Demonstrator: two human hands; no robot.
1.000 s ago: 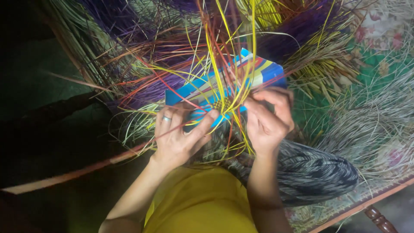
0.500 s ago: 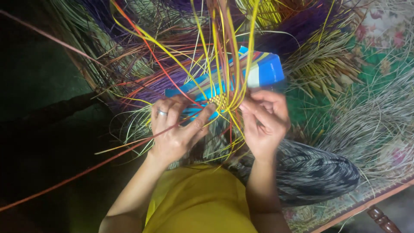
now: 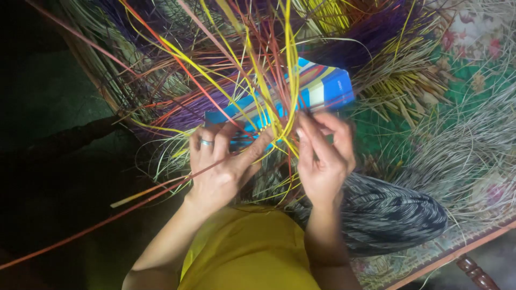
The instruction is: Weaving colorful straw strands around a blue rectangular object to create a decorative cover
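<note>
Risen higher since a moment ago, the yellow and red straw strands (image 3: pixel 269 80) fan upward between both hands. Left hand (image 3: pixel 217 166), ringed, pinches the small woven knot (image 3: pixel 267 128) with its thumb; right hand (image 3: pixel 322 156) grips strands beside it, fingers now straighter. Behind lies a blue box (image 3: pixel 322 88) amid dyed straw bundles (image 3: pixel 387 32).

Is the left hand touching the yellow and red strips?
Touching: the head view shows the left hand with fingers pressed onto the yellow and red strips at their crossing.
</note>
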